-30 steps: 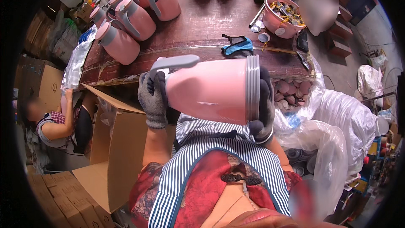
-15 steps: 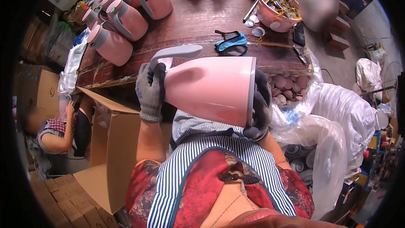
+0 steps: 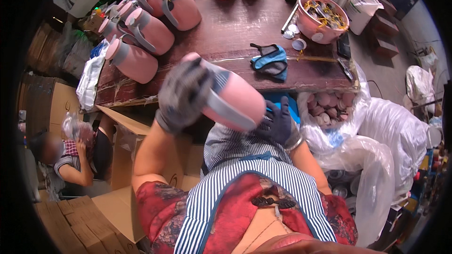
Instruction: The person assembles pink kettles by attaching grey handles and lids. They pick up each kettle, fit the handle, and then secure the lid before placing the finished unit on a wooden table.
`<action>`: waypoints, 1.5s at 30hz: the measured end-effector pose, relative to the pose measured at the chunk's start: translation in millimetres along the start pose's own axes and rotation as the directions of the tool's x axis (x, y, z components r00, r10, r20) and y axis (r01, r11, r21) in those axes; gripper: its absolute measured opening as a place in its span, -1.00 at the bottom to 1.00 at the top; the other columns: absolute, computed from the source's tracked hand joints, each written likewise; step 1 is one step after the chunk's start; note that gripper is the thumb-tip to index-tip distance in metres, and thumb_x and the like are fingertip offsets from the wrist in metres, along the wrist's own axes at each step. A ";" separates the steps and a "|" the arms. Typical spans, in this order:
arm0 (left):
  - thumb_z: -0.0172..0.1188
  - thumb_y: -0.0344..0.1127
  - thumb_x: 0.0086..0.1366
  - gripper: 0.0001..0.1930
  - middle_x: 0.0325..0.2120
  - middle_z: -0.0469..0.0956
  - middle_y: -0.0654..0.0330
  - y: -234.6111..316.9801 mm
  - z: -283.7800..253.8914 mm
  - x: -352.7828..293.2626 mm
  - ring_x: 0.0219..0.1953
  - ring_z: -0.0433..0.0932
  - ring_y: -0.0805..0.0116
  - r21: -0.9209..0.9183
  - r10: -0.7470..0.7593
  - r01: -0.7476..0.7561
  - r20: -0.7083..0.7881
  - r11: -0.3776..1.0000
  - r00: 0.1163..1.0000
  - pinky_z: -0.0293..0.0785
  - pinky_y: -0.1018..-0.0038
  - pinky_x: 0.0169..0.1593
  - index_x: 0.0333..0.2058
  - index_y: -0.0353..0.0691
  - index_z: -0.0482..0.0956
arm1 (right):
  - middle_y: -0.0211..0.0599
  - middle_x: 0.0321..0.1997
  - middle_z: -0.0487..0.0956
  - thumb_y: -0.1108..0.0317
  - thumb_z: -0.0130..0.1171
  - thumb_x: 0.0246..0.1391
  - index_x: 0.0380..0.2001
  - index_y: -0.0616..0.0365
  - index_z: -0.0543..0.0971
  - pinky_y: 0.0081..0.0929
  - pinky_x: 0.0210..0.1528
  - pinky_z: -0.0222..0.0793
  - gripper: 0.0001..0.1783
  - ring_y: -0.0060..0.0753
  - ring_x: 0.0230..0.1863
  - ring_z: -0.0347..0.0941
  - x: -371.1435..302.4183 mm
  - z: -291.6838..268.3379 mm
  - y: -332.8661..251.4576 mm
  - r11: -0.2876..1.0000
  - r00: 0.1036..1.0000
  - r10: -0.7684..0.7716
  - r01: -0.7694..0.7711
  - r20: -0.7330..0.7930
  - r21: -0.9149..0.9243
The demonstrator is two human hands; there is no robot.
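Note:
A pink jug (image 3: 246, 98) with a grey handle lies tilted in front of me at the table's edge, its base toward the lower right. My left hand (image 3: 184, 95), in a grey glove and blurred by motion, is closed around the jug's upper end by the handle. Beside the base is my gloved right hand (image 3: 281, 123), its fingers stretched out and apart; whether it touches the base I cannot tell. Behind the right hand shows a flat blue piece (image 3: 287, 106). Several similar pink jugs (image 3: 136, 61) stand at the table's left.
On the dark red table (image 3: 230, 23) lie a blue-and-black cloth item (image 3: 270, 62) and a pink tub (image 3: 322, 21) of small parts. A bag of pink discs (image 3: 329, 106) sits right of me. An open carton (image 3: 136, 160) and a seated co-worker (image 3: 75, 155) are left.
The jug has turned from lying sideways to tilting down right, handle now toward me. My left hand has moved over its top; the right hand's fingers have come off the base rim and spread.

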State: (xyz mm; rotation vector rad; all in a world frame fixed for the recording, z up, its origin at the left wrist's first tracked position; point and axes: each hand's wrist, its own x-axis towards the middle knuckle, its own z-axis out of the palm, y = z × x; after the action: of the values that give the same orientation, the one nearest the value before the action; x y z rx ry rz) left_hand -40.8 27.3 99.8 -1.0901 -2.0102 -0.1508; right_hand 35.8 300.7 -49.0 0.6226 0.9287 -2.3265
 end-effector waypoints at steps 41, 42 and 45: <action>0.05 -0.19 0.43 -0.63 -0.31 0.51 0.27 -115.4 229.1 23.7 -0.41 0.46 0.54 -0.793 -0.851 0.608 0.286 0.048 0.440 0.38 0.65 -0.51 0.11 -0.21 0.51 | -0.02 0.27 0.43 -0.02 0.21 0.05 0.18 -0.02 0.48 -0.02 0.21 0.34 -0.36 0.08 0.22 0.39 53.6 -359.5 -30.4 -0.071 0.610 -0.636 -0.657 -0.473 -0.751; 0.04 -0.14 0.42 -0.60 -0.33 0.50 0.26 -139.7 183.1 -13.8 -0.41 0.47 0.51 -0.748 -0.800 0.662 0.370 0.046 0.473 0.41 0.62 -0.49 0.11 -0.21 0.51 | -0.03 0.29 0.41 -0.04 0.21 0.03 0.22 -0.07 0.44 0.01 0.21 0.33 -0.32 0.07 0.25 0.37 70.3 -364.5 -17.3 -0.178 0.624 -0.642 -0.687 -0.446 -0.704; 0.01 -0.10 0.42 -0.56 -0.25 0.54 0.18 -94.1 86.3 -30.2 -0.36 0.49 0.41 -0.598 -0.869 0.783 0.282 0.171 0.405 0.48 0.53 -0.35 0.09 -0.31 0.49 | -0.11 0.31 0.37 -0.07 0.25 -0.03 0.30 -0.12 0.33 0.06 0.21 0.33 -0.19 0.04 0.23 0.40 85.9 -356.0 -26.2 -0.264 0.683 -0.507 -0.704 -0.525 -0.660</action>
State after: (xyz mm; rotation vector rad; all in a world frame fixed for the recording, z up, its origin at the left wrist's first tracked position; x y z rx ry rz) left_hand -154.4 -11.2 46.6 -0.1055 -2.2529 -1.6221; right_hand 30.3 548.1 -320.2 0.6995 2.4976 -0.0432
